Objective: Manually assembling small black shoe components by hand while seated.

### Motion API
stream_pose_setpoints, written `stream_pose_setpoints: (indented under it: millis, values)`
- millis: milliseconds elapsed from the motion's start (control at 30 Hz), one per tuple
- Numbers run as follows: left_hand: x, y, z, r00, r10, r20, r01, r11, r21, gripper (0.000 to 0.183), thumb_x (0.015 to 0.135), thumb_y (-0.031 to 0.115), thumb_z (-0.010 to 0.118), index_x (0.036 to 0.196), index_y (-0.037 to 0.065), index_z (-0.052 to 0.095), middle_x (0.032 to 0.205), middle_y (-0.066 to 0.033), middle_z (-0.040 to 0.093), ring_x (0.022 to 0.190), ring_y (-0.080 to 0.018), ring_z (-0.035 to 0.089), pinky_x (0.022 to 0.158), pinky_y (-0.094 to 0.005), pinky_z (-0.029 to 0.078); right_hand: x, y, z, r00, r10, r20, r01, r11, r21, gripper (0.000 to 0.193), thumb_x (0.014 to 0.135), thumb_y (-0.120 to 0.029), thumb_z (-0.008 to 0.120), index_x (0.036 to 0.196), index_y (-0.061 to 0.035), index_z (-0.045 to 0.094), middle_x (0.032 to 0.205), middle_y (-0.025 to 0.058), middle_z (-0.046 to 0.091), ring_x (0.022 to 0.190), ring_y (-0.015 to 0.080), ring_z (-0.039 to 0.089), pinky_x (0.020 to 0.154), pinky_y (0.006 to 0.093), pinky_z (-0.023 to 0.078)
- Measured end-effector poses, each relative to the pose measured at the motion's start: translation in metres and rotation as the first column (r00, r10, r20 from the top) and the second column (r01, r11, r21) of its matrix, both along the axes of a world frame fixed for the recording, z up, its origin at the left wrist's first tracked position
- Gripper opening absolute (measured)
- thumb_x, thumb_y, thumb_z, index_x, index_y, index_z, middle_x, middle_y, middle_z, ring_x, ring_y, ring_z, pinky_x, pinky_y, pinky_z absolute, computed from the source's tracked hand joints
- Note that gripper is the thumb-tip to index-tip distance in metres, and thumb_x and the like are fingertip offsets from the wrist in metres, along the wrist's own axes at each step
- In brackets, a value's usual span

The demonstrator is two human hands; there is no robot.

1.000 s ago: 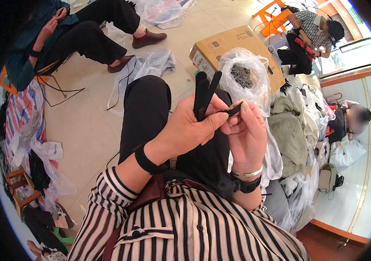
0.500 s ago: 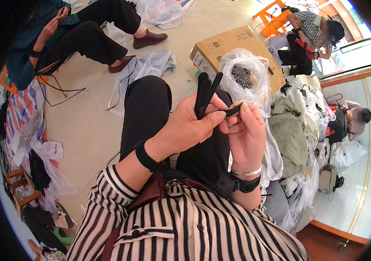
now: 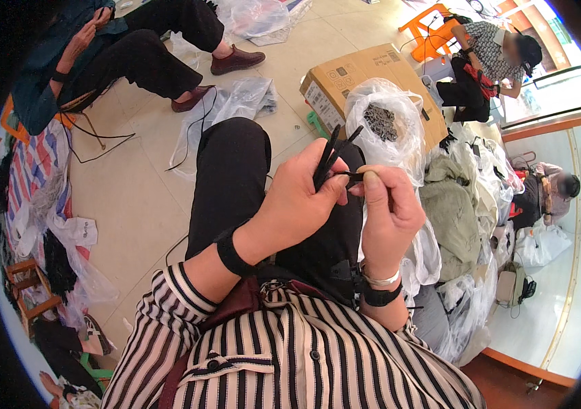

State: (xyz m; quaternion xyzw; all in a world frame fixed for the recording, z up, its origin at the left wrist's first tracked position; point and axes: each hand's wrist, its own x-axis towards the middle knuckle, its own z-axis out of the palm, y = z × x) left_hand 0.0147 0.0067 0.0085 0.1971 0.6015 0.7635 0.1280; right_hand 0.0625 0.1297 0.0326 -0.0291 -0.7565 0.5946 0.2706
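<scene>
My left hand (image 3: 292, 199) is closed around a black fabric strap (image 3: 328, 158), whose two narrow ends stick up above the fingers. Thumb and fingertips of my right hand (image 3: 394, 213) pinch the strap's other end, a short dark stretch between both hands. Any small part at the pinch is too hidden to make out. Both hands are raised over my lap, nearly touching. Just beyond them, a clear plastic bag (image 3: 407, 151) stands rolled open, holding many small dark grey pieces (image 3: 380, 123).
Behind the bag is a cardboard box (image 3: 335, 71). Piled cloth and plastic (image 3: 450, 211) lie to my right. A person in dark trousers (image 3: 144, 61) sits at far left; two others sit at right. A small wooden stool (image 3: 30, 290) stands at left.
My right hand has turned so its back and thumb face upward. The strap in my left hand has rotated, its ends now showing narrow and edge-on.
</scene>
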Motion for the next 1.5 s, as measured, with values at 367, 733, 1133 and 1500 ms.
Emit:
stream_pose_setpoints:
  millis: [367,733,1133,1500]
  values:
    - [0.003,0.001,-0.001,0.998,0.062,-0.015,-0.063,0.996,-0.057,0.009,0.089,0.000,0.054,0.097,-0.002,0.054,0.079,-0.0069,0.063,0.073,-0.0121,0.062,0.066,-0.0248,0.050,0.000,-0.009,-0.009,0.998,-0.061,-0.029,0.062,0.998,0.025,0.010,0.089,-0.004,0.056,0.092,0.0042,0.062,0.074,0.0058,0.061,0.064,0.0110,0.058,0.060,0.0232,0.047]
    - [0.003,0.004,-0.003,0.992,-0.004,0.126,0.001,1.000,0.029,0.009,0.088,-0.002,0.053,0.097,-0.003,0.054,0.080,-0.0074,0.063,0.073,-0.0125,0.062,0.066,-0.0242,0.050,0.004,-0.009,-0.012,1.000,-0.024,-0.013,0.022,0.992,-0.121,0.007,0.089,-0.003,0.057,0.089,0.0030,0.061,0.075,0.0058,0.060,0.064,0.0107,0.057,0.060,0.0223,0.047]
    - [-0.005,-0.002,-0.007,0.994,0.090,-0.056,-0.095,0.991,-0.097,0.009,0.086,-0.001,0.056,0.094,-0.002,0.055,0.077,-0.0074,0.062,0.073,-0.0123,0.061,0.067,-0.0255,0.049,0.000,-0.001,-0.012,0.985,0.171,-0.028,-0.169,0.983,0.078,0.012,0.087,-0.002,0.056,0.096,0.0021,0.063,0.088,0.0079,0.059,0.073,0.0142,0.058,0.066,0.0246,0.047]
    - [-0.007,-0.013,0.001,0.938,-0.311,0.152,0.315,0.949,-0.005,0.014,0.086,0.007,0.061,0.097,0.000,0.058,0.080,-0.0033,0.064,0.076,-0.0071,0.059,0.062,-0.0192,0.045,0.005,0.039,-0.010,0.797,0.547,0.256,-0.377,0.782,-0.497,0.014,0.090,-0.012,0.057,0.096,0.0002,0.060,0.065,-0.0007,0.054,0.057,0.0067,0.052,0.054,0.0202,0.045]
